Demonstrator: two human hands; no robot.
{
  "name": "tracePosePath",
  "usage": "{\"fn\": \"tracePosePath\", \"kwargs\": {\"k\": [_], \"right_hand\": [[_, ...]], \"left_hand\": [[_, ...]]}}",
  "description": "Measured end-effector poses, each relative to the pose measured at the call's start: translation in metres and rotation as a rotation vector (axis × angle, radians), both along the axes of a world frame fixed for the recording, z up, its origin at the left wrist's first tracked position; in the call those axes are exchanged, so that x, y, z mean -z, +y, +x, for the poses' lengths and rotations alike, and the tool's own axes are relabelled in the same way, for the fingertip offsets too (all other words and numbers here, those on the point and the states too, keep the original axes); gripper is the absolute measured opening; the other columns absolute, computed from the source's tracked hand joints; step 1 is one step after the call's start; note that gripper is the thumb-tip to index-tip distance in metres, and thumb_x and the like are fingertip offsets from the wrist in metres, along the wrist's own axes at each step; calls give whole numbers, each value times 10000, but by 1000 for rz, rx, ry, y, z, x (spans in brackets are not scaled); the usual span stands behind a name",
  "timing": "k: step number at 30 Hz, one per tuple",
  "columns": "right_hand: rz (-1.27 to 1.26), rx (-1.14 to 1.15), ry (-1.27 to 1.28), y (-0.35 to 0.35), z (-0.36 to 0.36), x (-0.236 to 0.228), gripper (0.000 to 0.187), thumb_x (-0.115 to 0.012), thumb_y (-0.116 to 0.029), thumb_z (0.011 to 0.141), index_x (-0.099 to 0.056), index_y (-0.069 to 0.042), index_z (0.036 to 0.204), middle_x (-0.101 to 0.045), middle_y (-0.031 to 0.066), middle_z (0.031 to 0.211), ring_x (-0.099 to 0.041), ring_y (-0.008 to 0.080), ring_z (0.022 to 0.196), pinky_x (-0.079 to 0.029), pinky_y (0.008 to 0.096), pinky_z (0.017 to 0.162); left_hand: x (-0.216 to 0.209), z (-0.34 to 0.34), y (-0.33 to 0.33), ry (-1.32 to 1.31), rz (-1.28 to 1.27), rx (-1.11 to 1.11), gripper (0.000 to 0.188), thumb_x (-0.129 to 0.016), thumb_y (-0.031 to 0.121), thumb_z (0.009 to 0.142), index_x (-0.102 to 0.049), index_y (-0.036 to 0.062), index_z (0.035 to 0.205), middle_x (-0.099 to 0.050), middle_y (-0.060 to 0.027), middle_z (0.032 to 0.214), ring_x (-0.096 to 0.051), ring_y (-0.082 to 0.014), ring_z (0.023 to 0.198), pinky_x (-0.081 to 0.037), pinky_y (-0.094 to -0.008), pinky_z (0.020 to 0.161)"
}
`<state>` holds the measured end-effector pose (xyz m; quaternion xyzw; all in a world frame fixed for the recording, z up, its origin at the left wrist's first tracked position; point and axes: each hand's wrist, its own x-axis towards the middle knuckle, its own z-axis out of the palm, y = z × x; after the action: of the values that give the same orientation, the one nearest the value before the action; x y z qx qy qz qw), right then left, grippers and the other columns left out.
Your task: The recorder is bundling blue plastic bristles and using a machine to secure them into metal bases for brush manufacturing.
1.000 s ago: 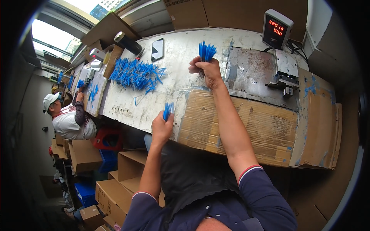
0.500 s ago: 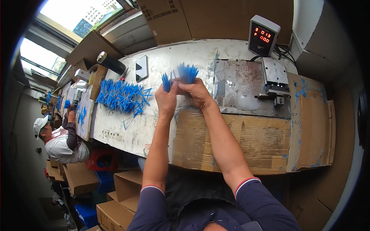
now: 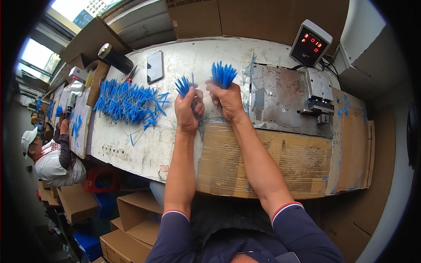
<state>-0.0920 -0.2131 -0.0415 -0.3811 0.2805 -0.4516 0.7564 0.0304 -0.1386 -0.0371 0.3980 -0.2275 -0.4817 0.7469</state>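
Observation:
A bunch of thin blue-ended sticks (image 3: 182, 86) stands up out of my left hand (image 3: 187, 109), which is closed round its lower part. One stick pokes up apart from the rest, beside the thumb. My right hand (image 3: 228, 100) grips a thicker, tighter bunch of blue-ended sticks (image 3: 224, 74), tips pointing away from me. A small gap separates the two hands above the worn white table (image 3: 175, 57). To their left lies a loose pile of blue-ended sticks (image 3: 127, 103) with pale thin shafts, pointing many ways. Fingers hide the lower ends of both bunches.
Right of my hands is a metal plate (image 3: 278, 96) with a small clamp-like fixture (image 3: 320, 103). Behind it stands a display box (image 3: 310, 44) with red digits. Flattened cardboard (image 3: 263, 160) covers the near edge. A phone (image 3: 155, 67) and dark flask (image 3: 115, 58) lie back left. Another person (image 3: 55, 158) works far left.
My hands have moved apart, each keeping a bunch; before, their fingers met. The view has shifted slightly, and the display box's lower digits differ.

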Motion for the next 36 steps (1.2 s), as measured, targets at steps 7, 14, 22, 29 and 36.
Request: {"fn": "tracePosePath", "kwargs": {"k": [7, 14, 22, 29, 36], "right_hand": [[18, -11, 6, 4, 0, -11, 145, -802, -119, 854, -741, -31, 952, -592, -21, 637, -475, 53, 484, -327, 229, 428], [5, 56, -85, -2, -1, -9, 136, -727, -142, 903, -706, -33, 982, -674, 43, 782, -592, 105, 582, -392, 238, 478], [99, 188, -265, -13, -17, -11, 127, -637, -173, 969, -637, -49, 942, -638, 49, 764, -609, 143, 571, -496, 286, 469], [2, 19, -39, 3, -13, -25, 162, -795, -161, 885, -724, -41, 967, -636, -6, 703, -470, 30, 468, -342, 201, 399], [-111, 53, 34, 0, -12, -19, 116, -792, -134, 872, -732, -46, 916, -666, 14, 700, -495, 43, 475, -355, 206, 410]], "left_hand": [[-1, 0, 3, -240, 155, 104, 139, -705, 173, 966, -650, 53, 1012, -616, 0, 765, -490, -64, 507, -393, -228, 449], [-3, -5, 2, -254, 154, 109, 170, -689, 201, 992, -642, 50, 1054, -630, -12, 783, -502, -64, 513, -400, -227, 450], [0, 4, 4, -148, 111, 114, 253, -568, 266, 1062, -615, 31, 1143, -643, -33, 806, -460, -57, 491, -380, -216, 443], [-7, -4, 5, -178, 108, 227, 246, -555, 242, 1057, -626, 23, 1142, -639, -25, 806, -459, -52, 502, -371, -209, 455], [-11, -11, 6, -362, 169, 208, 226, -668, 197, 994, -641, 30, 1143, -648, -14, 828, -488, -48, 533, -371, -205, 463]]}}
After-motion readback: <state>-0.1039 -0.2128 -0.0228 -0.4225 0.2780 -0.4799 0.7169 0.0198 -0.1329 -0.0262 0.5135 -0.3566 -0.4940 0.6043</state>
